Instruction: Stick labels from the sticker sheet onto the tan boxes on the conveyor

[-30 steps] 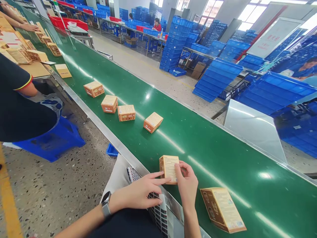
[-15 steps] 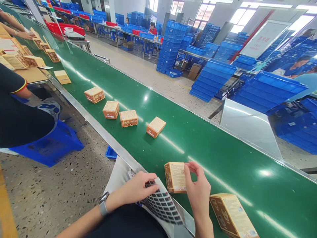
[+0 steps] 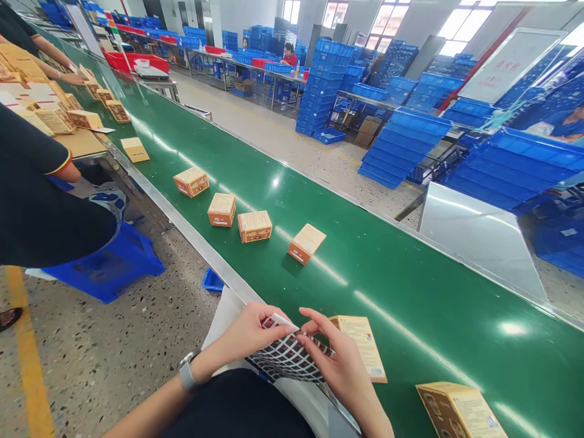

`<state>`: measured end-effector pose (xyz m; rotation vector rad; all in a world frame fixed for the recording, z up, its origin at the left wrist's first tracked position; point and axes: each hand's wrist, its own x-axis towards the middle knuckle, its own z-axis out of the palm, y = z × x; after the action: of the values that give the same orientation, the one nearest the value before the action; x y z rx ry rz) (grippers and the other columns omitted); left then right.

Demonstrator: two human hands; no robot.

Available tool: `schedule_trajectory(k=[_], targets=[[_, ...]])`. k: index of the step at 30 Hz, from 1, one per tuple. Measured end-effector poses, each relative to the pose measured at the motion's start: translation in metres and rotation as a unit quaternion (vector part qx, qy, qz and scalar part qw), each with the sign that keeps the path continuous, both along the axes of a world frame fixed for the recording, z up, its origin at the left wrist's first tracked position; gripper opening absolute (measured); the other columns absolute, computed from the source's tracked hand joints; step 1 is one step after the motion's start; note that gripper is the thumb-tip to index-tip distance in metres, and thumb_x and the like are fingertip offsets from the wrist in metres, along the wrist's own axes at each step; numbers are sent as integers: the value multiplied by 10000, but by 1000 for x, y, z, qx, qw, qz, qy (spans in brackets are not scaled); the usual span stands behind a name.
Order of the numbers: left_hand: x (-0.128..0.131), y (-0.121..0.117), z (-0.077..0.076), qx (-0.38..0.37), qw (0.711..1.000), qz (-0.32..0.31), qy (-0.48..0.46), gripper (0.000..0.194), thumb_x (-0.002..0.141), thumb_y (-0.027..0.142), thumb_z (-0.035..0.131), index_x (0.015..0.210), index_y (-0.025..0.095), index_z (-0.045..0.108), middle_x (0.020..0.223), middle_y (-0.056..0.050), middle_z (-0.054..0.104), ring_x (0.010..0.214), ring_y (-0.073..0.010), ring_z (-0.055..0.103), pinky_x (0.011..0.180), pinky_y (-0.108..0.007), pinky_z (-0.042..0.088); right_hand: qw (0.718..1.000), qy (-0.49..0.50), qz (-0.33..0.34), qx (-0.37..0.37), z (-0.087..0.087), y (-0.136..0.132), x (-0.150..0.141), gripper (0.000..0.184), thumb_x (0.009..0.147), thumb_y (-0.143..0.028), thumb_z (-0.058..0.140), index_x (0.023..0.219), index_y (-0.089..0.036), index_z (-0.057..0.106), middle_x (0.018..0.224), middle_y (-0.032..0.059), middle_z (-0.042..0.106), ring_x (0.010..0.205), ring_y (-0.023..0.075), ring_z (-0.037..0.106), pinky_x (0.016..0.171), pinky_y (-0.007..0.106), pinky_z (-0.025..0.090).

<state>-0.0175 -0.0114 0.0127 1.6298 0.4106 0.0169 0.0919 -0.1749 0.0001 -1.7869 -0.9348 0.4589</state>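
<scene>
My left hand (image 3: 256, 331) pinches the top edge of a sheet of stickers (image 3: 292, 360), white with rows of small dark rectangles. The sheet bends down over the belt's near rim. At its upper right edge the thumb and forefinger of my right hand (image 3: 335, 356) close together on the sheet; whether one sticker is lifted there is hidden. Just beyond my right hand a small tan and brown carton (image 3: 365, 344) lies on the green conveyor belt (image 3: 401, 292), partly covered by the hand. Another carton (image 3: 460, 409) lies farther right, cut off by the bottom of the view.
Several cartons, such as this one (image 3: 306, 243), lie spaced along the belt to the left. A co-worker (image 3: 41, 182) sits at the left by a cardboard-topped table with piled cartons. Stacked blue crates (image 3: 401, 149) and a metal chute (image 3: 479, 237) stand across the belt.
My right hand has moved left from the nearest carton to the sticker sheet's edge. The cartons have shifted rightward and nearer in view. The left hand keeps its hold on the sheet.
</scene>
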Motion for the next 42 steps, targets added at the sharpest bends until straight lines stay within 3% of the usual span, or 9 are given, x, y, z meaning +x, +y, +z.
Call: schedule_trajectory(k=[5, 9, 14, 19, 22, 25, 30, 37, 42], targets=[[-1, 0, -2, 11, 1000, 26, -14, 281, 770, 399, 652, 741, 135, 742, 663, -25, 681, 602, -133, 533, 555, -224, 397, 999, -25, 19, -6, 3, -3, 2, 276, 862, -304, 617, 1125, -244, 675, 820, 16, 746, 756, 194, 717, 658, 269, 571], [-1, 1, -4, 16, 999, 35, -18, 289, 773, 417, 647, 741, 145, 737, 666, -24, 691, 617, -145, 561, 559, -228, 417, 990, -137, 2, 22, 2, 1, 4, 113, 896, -308, 615, 934, -245, 701, 895, 47, 748, 834, 215, 708, 734, 322, 574], [-1, 2, -6, 25, 999, 47, -11, 274, 783, 403, 637, 740, 144, 715, 678, -18, 686, 626, -145, 560, 582, -236, 425, 963, -259, -18, 75, 1, 7, -2, 106, 906, -208, 599, 878, -254, 691, 984, 60, 740, 919, 236, 677, 800, 388, 545], [-1, 7, -7, 37, 997, 74, -1, 303, 806, 428, 612, 761, 142, 701, 688, -22, 671, 650, -158, 569, 585, -242, 429, 988, -132, 30, 71, 5, 12, 6, 135, 892, -249, 594, 794, -261, 687, 1039, 67, 729, 997, 246, 658, 866, 406, 526], [-4, 13, -9, 40, 997, 70, 8, 296, 794, 428, 632, 761, 142, 703, 684, -22, 674, 652, -162, 584, 590, -245, 433, 993, 15, -84, 83, -4, 27, 42, 182, 819, -408, 644, 788, -231, 673, 1017, 86, 727, 989, 257, 660, 881, 408, 517], [-9, 17, -13, 38, 999, 14, 3, 285, 795, 416, 654, 780, 141, 725, 737, -42, 711, 700, -182, 626, 639, -262, 468, 956, 59, -273, 89, -23, 49, 95, 497, 732, -514, 660, 1109, -191, 622, 1145, 128, 672, 1120, 291, 600, 917, 438, 486], [-16, 18, -20, 58, 991, -100, -71, 162, 796, 344, 716, 770, 190, 759, 1148, -84, 730, 1163, -279, 612, 1011, -393, 447, 939, 96, -324, 66, -48, 71, 150, 914, 579, -527, 740, 1372, -179, 450, 1260, 150, 602, 1227, 330, 522, 976, 465, 445], [-15, 10, -21, 125, 978, -154, -58, 74, 806, 301, 747, 820, 246, 795, 1493, -22, 472, 1472, -324, 255, 1182, -505, 257, 975, 138, -168, 50, -57, 53, 103, 871, 580, -487, 792, 1339, -172, 503, 1056, 88, 692, 1020, 278, 655, 847, 413, 535], [-7, 4, -23, 165, 968, -184, -50, 65, 778, 174, 764, 779, 236, 784, 1505, 22, 445, 1487, -329, 203, 1186, -487, 270, 976, 139, -136, 94, -53, 31, 61, 715, 712, -438, 761, 1346, -240, 497, 1308, 119, 612, 1144, 247, 611, 946, 418, 497]])
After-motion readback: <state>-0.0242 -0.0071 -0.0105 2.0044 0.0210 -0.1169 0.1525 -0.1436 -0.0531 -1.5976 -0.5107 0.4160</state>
